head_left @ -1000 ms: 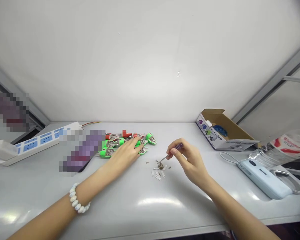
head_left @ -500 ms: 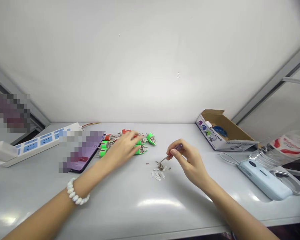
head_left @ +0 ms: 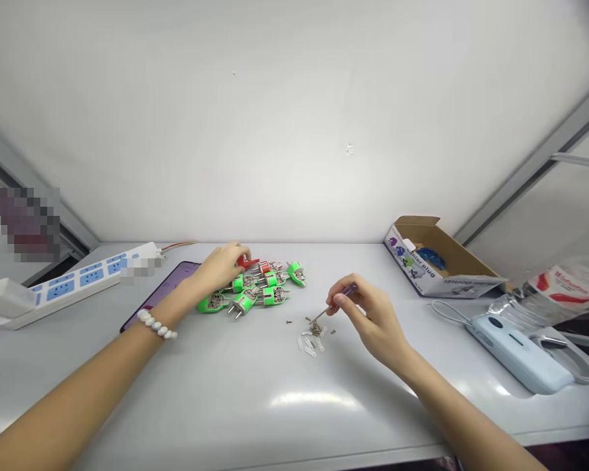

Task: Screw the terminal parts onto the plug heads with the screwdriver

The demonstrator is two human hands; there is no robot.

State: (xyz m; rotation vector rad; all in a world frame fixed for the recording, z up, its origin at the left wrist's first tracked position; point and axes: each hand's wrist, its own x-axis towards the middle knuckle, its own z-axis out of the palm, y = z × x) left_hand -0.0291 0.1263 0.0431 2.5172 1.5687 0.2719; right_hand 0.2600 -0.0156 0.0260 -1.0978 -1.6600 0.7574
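Remote log, head camera: my left hand [head_left: 220, 267] is arched over a red plastic two-pin plug [head_left: 248, 263], its fingers curled down with the tips on the plug; I cannot tell whether the grip is closed. A white beaded bracelet [head_left: 156, 324] circles that wrist. The red plug lies at the back of a loose heap of bright green plastic two-pin plugs [head_left: 243, 302] with exposed metal fittings, resting on a pale grey tabletop [head_left: 275, 399]. My right hand [head_left: 368, 314] pinches a slim purple-handled screwdriver [head_left: 337, 303] between thumb and fingertips, its thin metal shaft angled down toward a small scatter of brown screws and white strips [head_left: 311, 337] in front of the heap (touch or hover at the tip, I cannot separate from up here). Around them: a dark smartphone [head_left: 161, 288] partly obscured by pixelation, left of the heap; a white power strip with blue sockets [head_left: 69, 281]; an open cardboard box [head_left: 436, 261]; a pale blue power bank [head_left: 517, 353]; and a clear plastic bottle [head_left: 554, 294].
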